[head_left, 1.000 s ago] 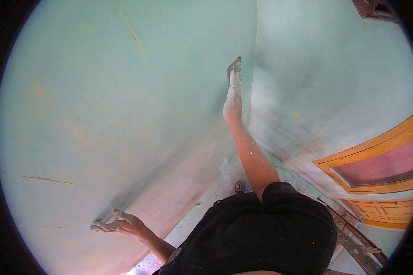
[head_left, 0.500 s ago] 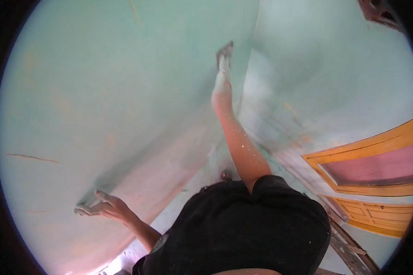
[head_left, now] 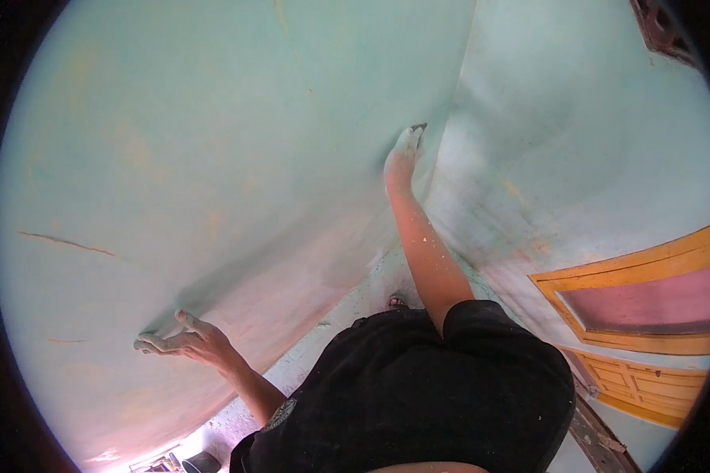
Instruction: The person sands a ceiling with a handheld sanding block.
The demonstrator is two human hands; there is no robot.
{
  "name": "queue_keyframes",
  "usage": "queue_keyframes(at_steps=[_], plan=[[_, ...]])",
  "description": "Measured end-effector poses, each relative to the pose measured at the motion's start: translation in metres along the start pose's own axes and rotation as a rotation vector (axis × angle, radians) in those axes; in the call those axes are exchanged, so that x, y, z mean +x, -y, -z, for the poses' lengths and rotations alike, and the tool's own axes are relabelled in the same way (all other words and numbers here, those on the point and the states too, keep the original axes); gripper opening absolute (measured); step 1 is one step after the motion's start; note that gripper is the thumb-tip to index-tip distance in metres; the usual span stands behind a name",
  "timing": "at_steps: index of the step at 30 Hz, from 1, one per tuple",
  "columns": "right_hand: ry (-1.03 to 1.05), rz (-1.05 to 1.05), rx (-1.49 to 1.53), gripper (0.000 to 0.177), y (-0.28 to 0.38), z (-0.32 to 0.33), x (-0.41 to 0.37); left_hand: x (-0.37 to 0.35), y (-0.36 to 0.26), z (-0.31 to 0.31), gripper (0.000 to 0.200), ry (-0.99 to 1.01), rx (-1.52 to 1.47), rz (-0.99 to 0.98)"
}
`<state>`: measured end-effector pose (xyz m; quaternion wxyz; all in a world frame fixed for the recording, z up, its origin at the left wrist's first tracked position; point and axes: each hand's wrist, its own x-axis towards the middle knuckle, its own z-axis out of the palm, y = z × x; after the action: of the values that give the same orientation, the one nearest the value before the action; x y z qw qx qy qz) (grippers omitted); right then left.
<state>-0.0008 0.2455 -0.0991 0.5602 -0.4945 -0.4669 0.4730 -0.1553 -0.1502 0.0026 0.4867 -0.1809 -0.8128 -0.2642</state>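
My right hand (head_left: 401,160), dusted white, reaches far up the pale green wall (head_left: 213,142) close to the room's corner (head_left: 450,134). It presses a small dark sheet of sandpaper (head_left: 418,126) against the wall; only the sheet's top edge shows past my fingertips. Low on the left, my left hand (head_left: 180,340) rests flat on the same wall with its fingers spread and holds nothing. My black shirt (head_left: 418,394) fills the lower middle of the view.
A second green wall (head_left: 576,142) meets the first at the corner, with white sanded patches. An orange-framed door with pink panels (head_left: 647,299) stands at the right. A thin crack (head_left: 63,243) runs across the wall at left. The dusty floor (head_left: 331,339) shows below.
My right hand slid up the wall and then came back down lower near the corner, so less of the sandpaper shows. My left hand stayed braced on the wall.
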Motion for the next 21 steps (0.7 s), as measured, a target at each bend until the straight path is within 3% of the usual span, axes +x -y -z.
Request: queue_keyframes(at_steps=[4, 10, 13, 15, 16, 18, 21], plan=[[-0.059, 0.048, 0.106, 0.068, -0.002, -0.008, 0.005, -0.001, -0.003, 0.002, 0.081, 0.035, -0.026, 0.054], [-0.089, -0.106, 0.268, 0.068, -0.014, -0.016, 0.022, -0.003, 0.011, -0.005, 0.086, 0.018, 0.004, 0.014], [-0.036, -0.085, 0.187, 0.067, 0.029, -0.013, 0.009, -0.003, 0.005, -0.002, 0.092, 0.060, 0.016, 0.038], [0.043, -0.039, 0.488, 0.065, 0.061, -0.016, -0.010, -0.003, -0.002, 0.002, 0.094, 0.102, -0.011, 0.117], [0.048, -0.041, 0.486, 0.065, 0.064, -0.017, -0.024, -0.004, -0.002, 0.001, 0.094, 0.102, -0.006, 0.121], [0.132, 0.427, 0.180, 0.064, 0.064, -0.015, -0.056, -0.004, -0.001, -0.001, 0.093, 0.105, 0.045, 0.124], [0.085, 0.496, -0.059, 0.063, 0.036, -0.008, -0.052, -0.005, -0.003, -0.001, 0.089, 0.078, 0.006, 0.076]])
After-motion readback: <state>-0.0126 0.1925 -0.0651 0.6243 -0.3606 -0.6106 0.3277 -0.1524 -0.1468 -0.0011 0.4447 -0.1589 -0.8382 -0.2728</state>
